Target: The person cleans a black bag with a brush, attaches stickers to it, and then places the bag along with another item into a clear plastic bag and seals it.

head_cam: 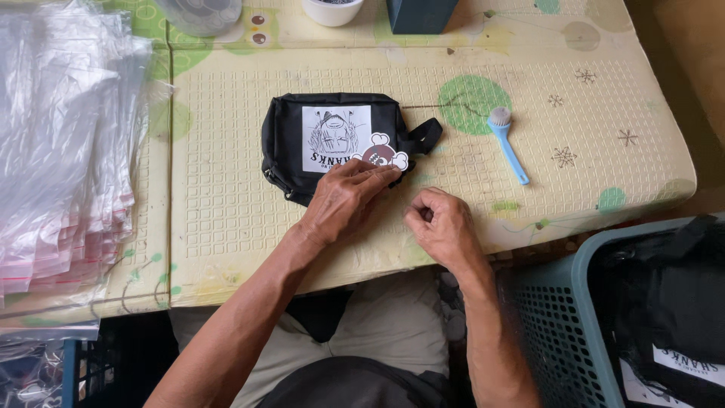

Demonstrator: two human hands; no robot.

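Fingers of the left hand (349, 195) press flat on the black pouch (332, 140) lying mid-mat; the right hand (444, 227) rests curled beside it, holding nothing I can make out. Steady pressure would keep it flat. Nearby: blue brush (508, 143), plastic bags (64, 143), teal basket (563, 325).
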